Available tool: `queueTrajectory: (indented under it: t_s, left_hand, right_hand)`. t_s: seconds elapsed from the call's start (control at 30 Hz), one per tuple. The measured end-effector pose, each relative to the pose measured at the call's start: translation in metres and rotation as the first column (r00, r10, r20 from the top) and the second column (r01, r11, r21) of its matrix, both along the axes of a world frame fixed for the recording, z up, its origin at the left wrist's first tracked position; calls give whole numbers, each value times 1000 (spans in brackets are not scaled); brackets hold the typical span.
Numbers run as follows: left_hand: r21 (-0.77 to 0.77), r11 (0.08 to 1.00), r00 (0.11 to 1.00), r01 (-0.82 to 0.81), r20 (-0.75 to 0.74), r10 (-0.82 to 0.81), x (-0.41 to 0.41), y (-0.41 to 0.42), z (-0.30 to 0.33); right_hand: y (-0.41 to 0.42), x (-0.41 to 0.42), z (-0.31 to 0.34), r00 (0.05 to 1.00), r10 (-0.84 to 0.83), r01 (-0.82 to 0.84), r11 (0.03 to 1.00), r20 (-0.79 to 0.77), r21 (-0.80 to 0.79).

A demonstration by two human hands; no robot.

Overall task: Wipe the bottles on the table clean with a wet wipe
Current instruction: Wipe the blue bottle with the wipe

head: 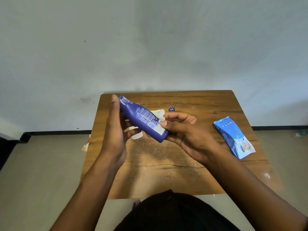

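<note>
Both hands hold the blue bottle above mid-table: left hand gripping, right hand pinching wipe.

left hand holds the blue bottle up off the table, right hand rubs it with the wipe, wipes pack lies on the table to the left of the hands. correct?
Wrong on one point: the wipes pack lies on the table to the right of the hands, not the left, as the head view shows. The rest holds: the left hand holds the blue bottle up, and the right hand rubs it with the wipe.
</note>
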State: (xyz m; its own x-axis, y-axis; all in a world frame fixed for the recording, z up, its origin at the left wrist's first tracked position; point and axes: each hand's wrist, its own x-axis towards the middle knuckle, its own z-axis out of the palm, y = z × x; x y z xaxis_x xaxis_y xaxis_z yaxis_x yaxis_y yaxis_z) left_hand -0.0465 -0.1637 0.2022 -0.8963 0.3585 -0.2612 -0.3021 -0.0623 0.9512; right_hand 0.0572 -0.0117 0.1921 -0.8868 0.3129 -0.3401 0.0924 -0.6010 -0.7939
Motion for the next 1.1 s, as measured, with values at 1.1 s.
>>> queueTrajectory:
  t_s: [1.1]
  left_hand:
    - [394, 917, 996, -67, 74, 41, -9, -4, 15]
  right_hand:
    - [-52, 11, 26, 877, 462, -20, -246, 136, 969]
